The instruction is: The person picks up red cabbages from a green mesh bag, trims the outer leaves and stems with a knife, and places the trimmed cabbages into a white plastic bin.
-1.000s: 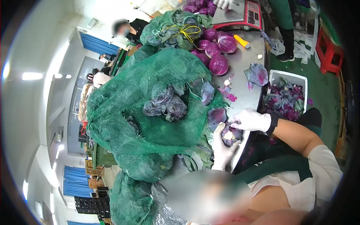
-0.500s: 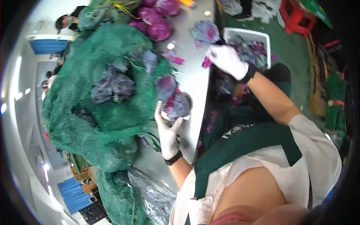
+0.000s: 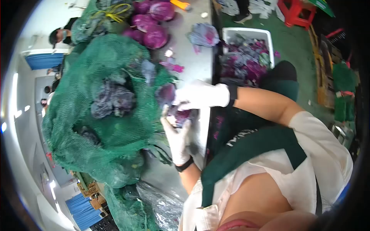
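A red cabbage head (image 3: 181, 116), partly hidden by my hands, rests at the near side of the metal table. My left hand (image 3: 177, 140), in a white glove, grips it from below, thumb and fingers round its sides. Over its top lies my gloved right hand (image 3: 200, 95), with fingers curled against its outer leaves; exactly what they pinch is hidden. A loose purple leaf (image 3: 165, 93) sticks out just beyond my fingertips. Another grey-purple leaf (image 3: 204, 35) lies farther right along the table, near small scraps (image 3: 173, 66).
A green mesh sack (image 3: 77, 104) with dull cabbages (image 3: 113, 98) fills the table's far side. Peeled shiny cabbages (image 3: 155, 36) sit beyond the scraps, near an orange-handled tool (image 3: 180, 4). A white bin (image 3: 271, 42) of leaves stands on the floor beside a red stool (image 3: 296, 13).
My right hand has moved from above the bin side back to the cabbage, and the dark pink scrap near its fingers is gone from view. My left hand stays on the cabbage.
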`<move>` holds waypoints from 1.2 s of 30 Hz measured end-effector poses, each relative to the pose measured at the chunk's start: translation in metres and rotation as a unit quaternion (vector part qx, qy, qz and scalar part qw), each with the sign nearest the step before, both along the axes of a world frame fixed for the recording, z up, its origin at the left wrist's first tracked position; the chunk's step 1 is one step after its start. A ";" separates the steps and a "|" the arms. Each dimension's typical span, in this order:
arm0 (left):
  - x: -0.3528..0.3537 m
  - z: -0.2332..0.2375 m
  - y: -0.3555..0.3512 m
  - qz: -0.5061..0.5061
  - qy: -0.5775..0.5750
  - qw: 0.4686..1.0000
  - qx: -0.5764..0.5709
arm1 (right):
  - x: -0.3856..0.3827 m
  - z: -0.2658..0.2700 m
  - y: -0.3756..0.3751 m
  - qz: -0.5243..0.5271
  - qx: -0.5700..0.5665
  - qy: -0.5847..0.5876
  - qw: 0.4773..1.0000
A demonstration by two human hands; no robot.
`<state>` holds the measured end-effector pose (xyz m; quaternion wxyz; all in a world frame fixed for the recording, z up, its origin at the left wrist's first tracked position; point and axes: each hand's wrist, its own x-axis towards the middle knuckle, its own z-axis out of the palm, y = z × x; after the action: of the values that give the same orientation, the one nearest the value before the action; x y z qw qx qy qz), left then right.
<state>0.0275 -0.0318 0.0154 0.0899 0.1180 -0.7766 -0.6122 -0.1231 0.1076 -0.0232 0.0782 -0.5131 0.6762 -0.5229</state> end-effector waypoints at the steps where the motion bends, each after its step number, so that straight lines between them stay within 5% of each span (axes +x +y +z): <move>1: -0.002 -0.002 -0.002 -0.005 0.008 1.000 0.012 | -0.002 -0.009 -0.004 0.000 -0.047 0.076 0.996; 3: -0.005 -0.013 -0.008 0.002 0.020 0.998 -0.053 | 0.001 -0.007 0.000 -0.032 -0.018 0.155 0.987; 5: -0.009 0.002 0.002 -0.002 -0.026 1.000 0.005 | -0.001 -0.007 0.005 -0.055 0.006 0.236 0.970; 11: -0.018 -0.005 -0.002 -0.034 -0.011 0.996 -0.079 | -0.001 -0.006 0.012 -0.069 0.054 0.207 0.974; 12: -0.018 -0.005 -0.002 -0.041 -0.030 0.998 0.040 | -0.005 -0.015 0.011 -0.093 0.017 0.150 0.984; 15: -0.014 -0.010 -0.012 -0.075 0.018 0.986 -0.146 | -0.011 -0.025 0.006 -0.148 -0.012 0.057 0.987; 17: -0.011 -0.016 -0.011 -0.059 0.006 0.998 -0.022 | -0.005 -0.020 0.009 -0.199 0.001 -0.008 0.980; 20: -0.012 0.002 -0.005 -0.061 -0.012 0.994 -0.092 | -0.007 -0.031 0.004 -0.207 -0.004 0.041 0.978; 23: -0.015 0.017 0.011 -0.023 -0.018 1.000 0.008 | -0.009 -0.039 -0.004 -0.223 0.078 0.013 0.972; 25: -0.011 0.005 -0.009 -0.052 0.006 0.998 -0.030 | -0.018 -0.033 0.007 -0.202 0.185 -0.013 0.962; 27: 0.002 -0.003 -0.029 -0.060 -0.035 0.998 -0.008 | -0.032 -0.038 0.009 -0.273 0.155 0.000 0.949; 31: 0.009 -0.009 -0.031 -0.039 0.002 0.998 0.041 | -0.023 -0.018 0.020 -0.170 0.071 -0.173 0.967; 35: 0.008 -0.012 -0.032 -0.063 0.013 0.998 -0.004 | 0.013 -0.009 0.008 -0.079 0.061 -0.133 0.986; 36: 0.007 -0.011 -0.027 -0.065 0.015 0.998 -0.003 | 0.016 -0.007 0.006 -0.066 0.136 -0.181 0.972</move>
<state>0.0346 -0.0589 0.0046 0.0619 0.0573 -0.7830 -0.6163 -0.1070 0.1133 -0.0304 0.2340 -0.3489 0.7477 -0.5143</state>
